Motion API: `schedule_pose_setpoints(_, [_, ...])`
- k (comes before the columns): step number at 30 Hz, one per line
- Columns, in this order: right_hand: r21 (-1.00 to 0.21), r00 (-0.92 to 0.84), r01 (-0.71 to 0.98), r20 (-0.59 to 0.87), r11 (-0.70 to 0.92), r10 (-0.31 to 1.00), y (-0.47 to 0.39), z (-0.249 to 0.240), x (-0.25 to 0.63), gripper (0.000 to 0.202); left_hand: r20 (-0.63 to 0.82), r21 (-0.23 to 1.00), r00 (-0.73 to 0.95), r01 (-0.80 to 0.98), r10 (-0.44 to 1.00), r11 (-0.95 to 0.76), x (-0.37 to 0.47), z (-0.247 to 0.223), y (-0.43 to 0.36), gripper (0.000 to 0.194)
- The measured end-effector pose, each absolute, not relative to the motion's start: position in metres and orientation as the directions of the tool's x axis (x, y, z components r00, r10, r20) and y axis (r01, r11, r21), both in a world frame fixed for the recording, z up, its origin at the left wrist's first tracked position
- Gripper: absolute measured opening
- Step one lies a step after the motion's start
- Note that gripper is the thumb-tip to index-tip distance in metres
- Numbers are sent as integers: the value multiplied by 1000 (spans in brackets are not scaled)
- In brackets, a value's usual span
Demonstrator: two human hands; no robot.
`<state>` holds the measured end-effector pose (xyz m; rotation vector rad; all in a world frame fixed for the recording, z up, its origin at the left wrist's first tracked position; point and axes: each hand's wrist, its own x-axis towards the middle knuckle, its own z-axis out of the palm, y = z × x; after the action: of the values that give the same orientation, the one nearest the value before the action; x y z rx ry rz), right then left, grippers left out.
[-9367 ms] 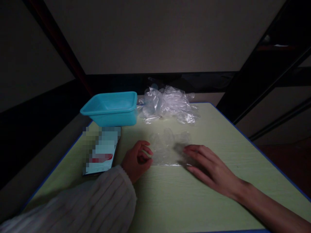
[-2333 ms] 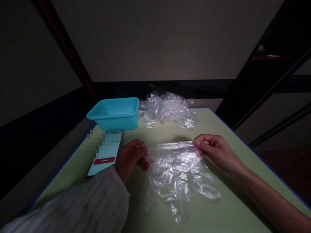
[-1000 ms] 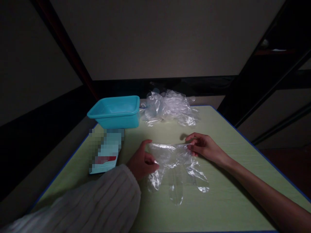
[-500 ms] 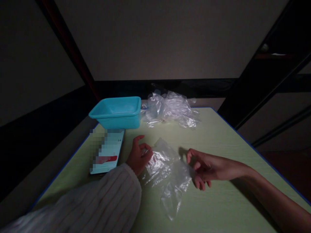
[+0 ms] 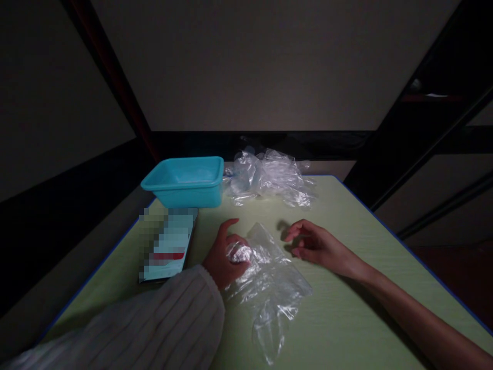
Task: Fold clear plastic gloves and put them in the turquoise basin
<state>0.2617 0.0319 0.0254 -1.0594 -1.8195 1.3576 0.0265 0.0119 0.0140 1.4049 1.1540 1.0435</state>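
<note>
A crumpled sheet of clear plastic [image 5: 275, 277] lies on the green table between my hands, its lower end drooping toward the near side. My left hand [image 5: 230, 254], in a ribbed light sleeve, curls its fingers around the plastic's left edge, with a bunched part between thumb and fingers. To the right of the plastic, my right hand [image 5: 308, 241] hovers by its upper right side, fingers loosely bent and apart, holding nothing.
A blue basin [image 5: 188, 195] stands at the table's back left. Beside it lies a heap of clear plastic [image 5: 273, 177]. A phone [image 5: 171, 246] with a lit, partly blurred screen lies left of my left hand. Behind the table [image 5: 358, 231] rises a wall.
My right hand has moved up and left, off the plastic's right corner, which now lies spread out. My left hand has shifted slightly right and closed around more of the plastic.
</note>
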Motion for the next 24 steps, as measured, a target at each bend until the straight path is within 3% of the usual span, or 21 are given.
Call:
schedule_pose_setpoints(11, [-991, -578, 121, -120, -60, 807, 27, 19, 256, 53, -19, 997, 363, 76, 932, -9, 33, 10, 4, 81])
schedule_pose_setpoints(24, [-983, -425, 151, -160, -104, 891, 31, 20, 265, 51, -43, 982, 244, 191, 969, -5, 29, 10, 2, 85])
